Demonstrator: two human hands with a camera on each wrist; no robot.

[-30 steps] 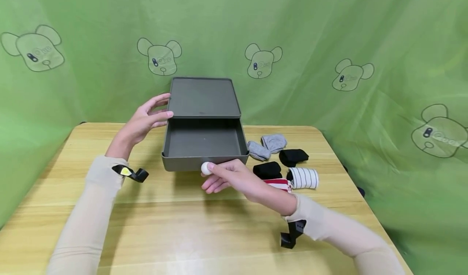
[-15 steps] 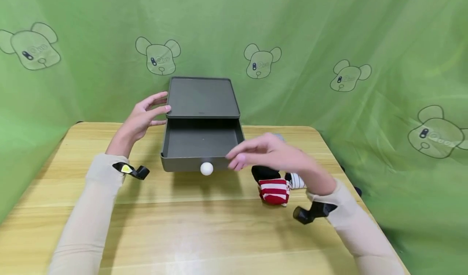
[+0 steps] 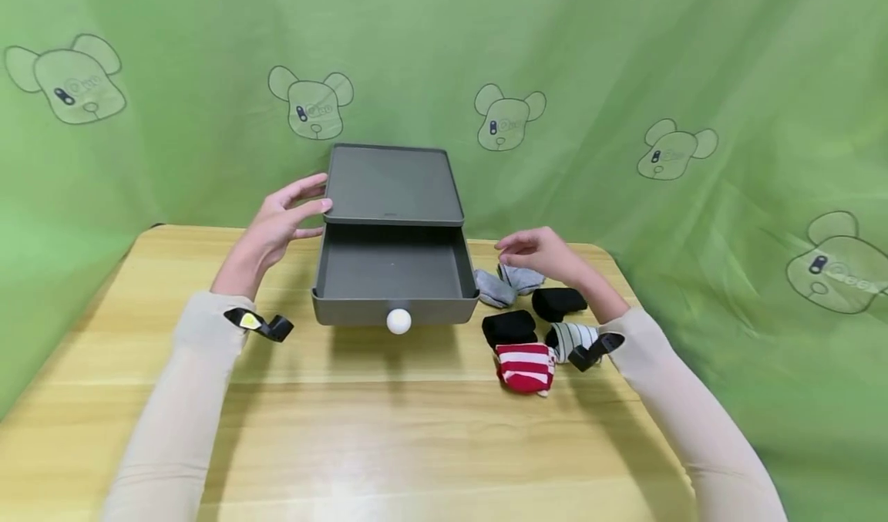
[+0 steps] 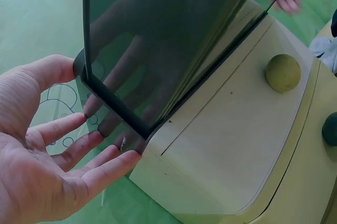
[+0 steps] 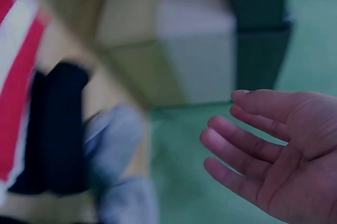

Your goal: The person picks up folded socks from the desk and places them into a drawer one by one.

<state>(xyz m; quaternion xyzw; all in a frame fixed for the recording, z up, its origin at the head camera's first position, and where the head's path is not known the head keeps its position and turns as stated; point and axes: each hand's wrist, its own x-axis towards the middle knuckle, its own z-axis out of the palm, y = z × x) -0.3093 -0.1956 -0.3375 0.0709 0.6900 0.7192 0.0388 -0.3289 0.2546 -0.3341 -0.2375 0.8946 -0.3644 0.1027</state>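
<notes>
A grey drawer unit (image 3: pixel 391 186) stands on the table, its upper drawer (image 3: pixel 388 271) pulled out with nothing inside. A round white knob (image 3: pixel 398 321) sits on the drawer front. At the unit's left side, my left hand (image 3: pixel 269 225) touches the top edge and side with spread fingertips. To the right of the drawer, my right hand (image 3: pixel 544 254) hangs over the grey rolled socks (image 3: pixel 496 288), fingers loosely bent and holding nothing. Black socks (image 3: pixel 509 328), red-striped socks (image 3: pixel 525 368) and white striped socks (image 3: pixel 572 338) lie nearer the front.
The wooden table (image 3: pixel 333 445) ends against a green curtain (image 3: pixel 590 59) printed with bear heads. Below the pulled-out drawer, the left wrist view shows lower drawer fronts with a round knob (image 4: pixel 283 73). Wrist cameras are strapped to both sleeves.
My right hand has let go of the white knob and moved right and back, over the grey socks. The left hand keeps its place at the unit's side; the drawer stays pulled out.
</notes>
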